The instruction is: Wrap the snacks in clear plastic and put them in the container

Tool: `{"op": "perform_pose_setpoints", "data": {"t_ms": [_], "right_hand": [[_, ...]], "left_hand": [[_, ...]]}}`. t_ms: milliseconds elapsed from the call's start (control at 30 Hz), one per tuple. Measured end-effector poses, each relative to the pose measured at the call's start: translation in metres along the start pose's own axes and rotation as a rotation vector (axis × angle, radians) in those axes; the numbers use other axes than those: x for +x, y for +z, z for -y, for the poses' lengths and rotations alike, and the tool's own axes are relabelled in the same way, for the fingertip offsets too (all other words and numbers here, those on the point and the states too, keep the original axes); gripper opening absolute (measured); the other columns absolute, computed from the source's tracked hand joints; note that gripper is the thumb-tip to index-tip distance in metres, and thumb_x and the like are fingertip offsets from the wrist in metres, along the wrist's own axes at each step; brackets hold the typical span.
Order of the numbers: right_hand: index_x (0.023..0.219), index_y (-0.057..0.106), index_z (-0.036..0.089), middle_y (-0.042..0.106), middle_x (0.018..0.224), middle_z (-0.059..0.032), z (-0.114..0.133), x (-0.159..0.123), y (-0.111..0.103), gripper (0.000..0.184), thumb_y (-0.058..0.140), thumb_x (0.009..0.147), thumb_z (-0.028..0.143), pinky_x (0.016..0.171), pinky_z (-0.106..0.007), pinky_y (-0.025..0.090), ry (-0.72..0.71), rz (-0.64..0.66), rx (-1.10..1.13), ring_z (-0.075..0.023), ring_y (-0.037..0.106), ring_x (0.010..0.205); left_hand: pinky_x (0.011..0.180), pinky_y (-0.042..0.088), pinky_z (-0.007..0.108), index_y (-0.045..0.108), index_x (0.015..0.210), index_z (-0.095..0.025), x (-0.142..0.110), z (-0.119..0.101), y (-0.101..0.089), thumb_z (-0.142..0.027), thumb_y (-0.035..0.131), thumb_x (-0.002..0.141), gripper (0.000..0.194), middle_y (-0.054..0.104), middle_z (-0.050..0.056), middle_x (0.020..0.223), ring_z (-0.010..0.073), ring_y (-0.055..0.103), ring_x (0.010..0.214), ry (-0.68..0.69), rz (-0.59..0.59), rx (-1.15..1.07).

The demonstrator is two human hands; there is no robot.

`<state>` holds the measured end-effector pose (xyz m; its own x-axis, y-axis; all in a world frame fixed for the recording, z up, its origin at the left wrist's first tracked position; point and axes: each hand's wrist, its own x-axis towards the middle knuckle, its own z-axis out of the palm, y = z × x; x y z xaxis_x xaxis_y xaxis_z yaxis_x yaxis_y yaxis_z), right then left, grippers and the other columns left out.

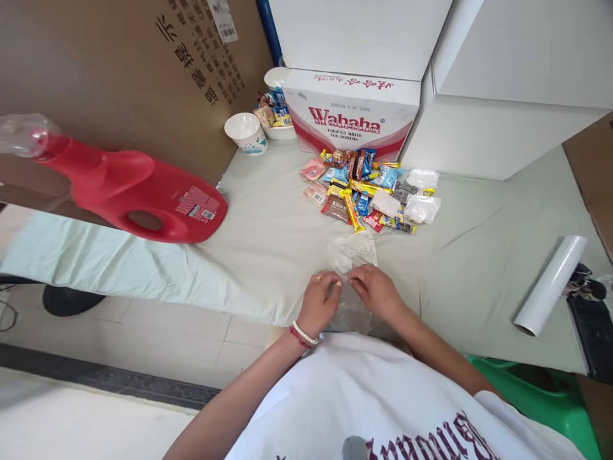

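Note:
A thin clear plastic bag (352, 250) lies at the table's near edge, reaching from under the snack pile toward my body. My left hand (322, 298) pinches it from the left, thumb and fingers together. From the right, my right hand (376, 291) pinches the same bag close to the left fingertips. Just beyond the bag is a heap of small wrapped snacks (352, 207) in yellow, blue, red and brown. White packets (421, 209) lie at the heap's right side.
A white Wahaba-style water carton marked Wahaha (349, 118) stands behind the snacks. Paper cups (246, 133) and a snack-filled bowl (280, 132) are at back left. A large red bottle (148, 191) stands left. A white roll (550, 285) and a black device (591, 335) lie right.

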<state>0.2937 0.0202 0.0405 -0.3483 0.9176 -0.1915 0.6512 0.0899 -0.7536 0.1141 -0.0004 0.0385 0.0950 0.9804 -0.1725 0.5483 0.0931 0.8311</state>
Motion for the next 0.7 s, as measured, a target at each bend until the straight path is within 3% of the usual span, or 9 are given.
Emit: {"op": "perform_pose_setpoints", "data": {"t_ms": [133,233,333,400,467,533,633,700], "right_hand": [[0.095,0.063,0.023,0.064,0.081,-0.0005,-0.018,-0.004,0.001,0.02,0.056,0.097,0.041,0.067,-0.03,0.048,0.116,-0.15,0.469,-0.0168,0.057,0.069],[0.091,0.06,0.024,0.062,0.079,0.0015,-0.028,-0.012,-0.005,0.028,0.06,0.094,0.051,0.06,-0.028,0.047,0.184,-0.239,0.705,-0.0153,0.055,0.064],[0.09,0.062,0.023,0.064,0.078,0.0013,-0.027,-0.017,-0.009,0.028,0.062,0.093,0.051,0.066,-0.029,0.049,0.158,-0.271,0.773,-0.0154,0.058,0.068],[0.091,0.064,0.023,0.065,0.077,0.0013,-0.023,-0.018,-0.01,0.026,0.062,0.094,0.049,0.07,-0.029,0.05,0.131,-0.26,0.784,-0.0151,0.059,0.068],[0.092,0.064,0.023,0.064,0.076,0.0016,-0.022,-0.019,-0.01,0.026,0.062,0.095,0.049,0.069,-0.029,0.051,0.133,-0.282,0.8,-0.0146,0.059,0.068],[0.092,0.062,0.023,0.063,0.076,0.002,-0.025,-0.019,-0.012,0.027,0.064,0.093,0.05,0.061,-0.027,0.049,0.187,-0.384,0.822,-0.0131,0.056,0.064],[0.09,0.057,0.023,0.059,0.073,0.0044,-0.039,-0.021,-0.017,0.033,0.069,0.088,0.053,0.046,-0.023,0.038,0.328,-0.586,0.84,-0.0099,0.048,0.053],[0.09,0.055,0.023,0.055,0.068,0.0066,-0.05,-0.024,-0.021,0.036,0.07,0.085,0.055,0.043,-0.022,0.031,0.4,-0.643,0.81,-0.0088,0.042,0.048]], "left_hand": [[0.079,0.046,0.034,0.052,0.087,-0.024,0.006,0.003,0.013,-0.039,0.038,0.102,0.026,0.065,0.003,0.081,0.02,0.062,0.078,-0.085,-0.131,-0.133],[0.079,0.048,0.034,0.048,0.094,-0.024,0.008,0.004,0.019,-0.048,0.036,0.102,0.028,0.066,0.003,0.084,0.0198,0.064,0.078,-0.136,-0.249,-0.181],[0.079,0.049,0.035,0.049,0.111,-0.021,0.011,0.003,0.025,-0.054,0.057,0.092,0.039,0.069,0.008,0.102,0.0201,0.066,0.083,-0.2,-0.291,-0.162],[0.073,0.048,0.032,0.052,0.114,-0.02,0.014,0.002,0.028,-0.049,0.068,0.084,0.045,0.07,0.006,0.098,0.0183,0.065,0.076,-0.222,-0.252,-0.147],[0.065,0.044,0.029,0.057,0.101,-0.021,0.018,0.004,0.028,-0.044,0.065,0.085,0.029,0.065,-0.001,0.075,0.0156,0.059,0.064,-0.228,-0.196,-0.175],[0.059,0.04,0.026,0.056,0.087,-0.022,0.022,0.008,0.023,-0.041,0.055,0.09,0.019,0.053,-0.006,0.059,0.014,0.052,0.056,-0.234,-0.177,-0.272],[0.054,0.038,0.025,0.053,0.085,-0.023,0.025,0.019,0.01,-0.042,0.052,0.092,0.021,0.049,-0.007,0.057,0.0126,0.047,0.052,-0.236,-0.25,-0.387],[0.055,0.038,0.025,0.053,0.087,-0.023,0.024,0.03,-0.001,-0.043,0.053,0.092,0.021,0.049,-0.007,0.058,0.0127,0.047,0.052,-0.24,-0.327,-0.392]]}}
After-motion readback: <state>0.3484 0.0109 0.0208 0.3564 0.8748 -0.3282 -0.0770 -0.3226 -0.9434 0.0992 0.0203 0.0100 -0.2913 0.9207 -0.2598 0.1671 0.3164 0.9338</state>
